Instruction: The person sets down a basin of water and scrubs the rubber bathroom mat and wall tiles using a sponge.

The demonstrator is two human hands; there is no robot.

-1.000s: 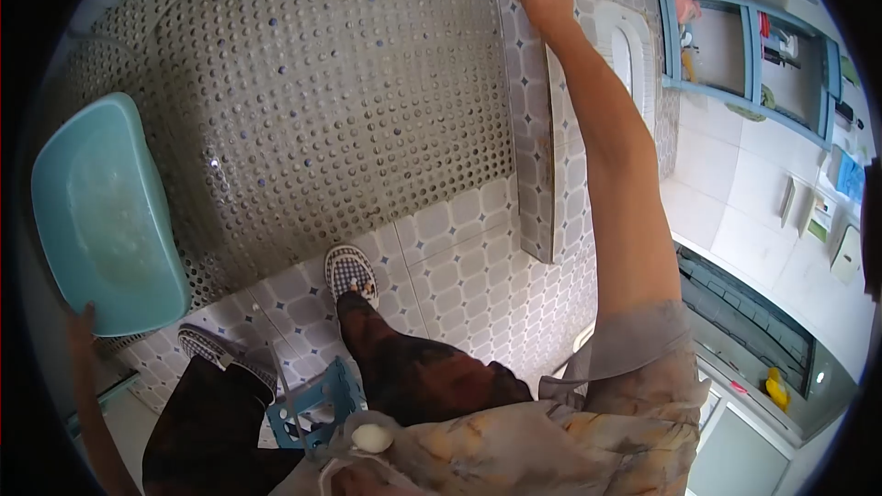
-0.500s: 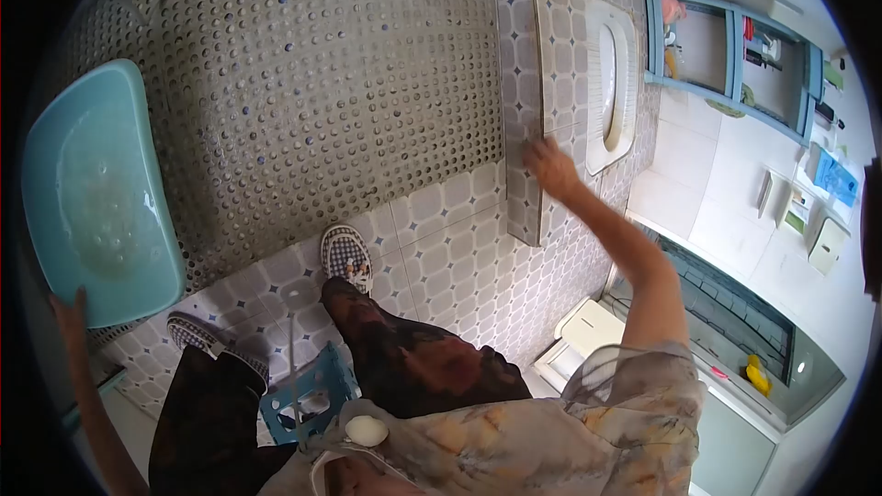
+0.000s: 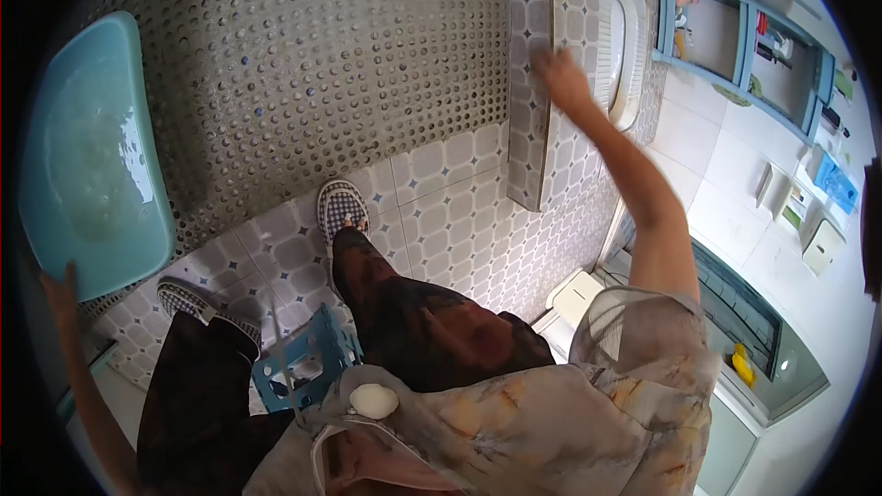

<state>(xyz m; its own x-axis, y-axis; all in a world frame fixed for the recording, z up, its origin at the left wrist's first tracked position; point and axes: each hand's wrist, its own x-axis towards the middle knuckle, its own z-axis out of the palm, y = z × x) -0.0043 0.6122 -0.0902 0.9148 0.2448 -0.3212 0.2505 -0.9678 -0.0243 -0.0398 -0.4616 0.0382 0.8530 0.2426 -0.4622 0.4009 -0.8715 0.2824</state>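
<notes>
At the left, my left hand [image 3: 61, 296] grips the near rim of a light blue plastic basin [image 3: 101, 156], thumb on the rim and other fingers hidden below. Some cloudy water lies in the basin, which is tilted above the perforated grey mat. My right hand [image 3: 562, 80] is raised over the tiled ledge [image 3: 528, 119]; motion smears its fingers, and no object can be made out in it.
The perforated mat [image 3: 349, 46] covers the floor ahead. My patterned shoes stand on tiles beside it. A blue plastic stool [image 3: 308, 358] is near my legs. On the right are a squat toilet [image 3: 625, 55], a blue shelf [image 3: 749, 64] and a white stool [image 3: 574, 298].
My right hand has left the ledge's far end, swung back toward me, then moved forward again. The basin, still held by my left hand, has shifted up in view, with its water moving.
</notes>
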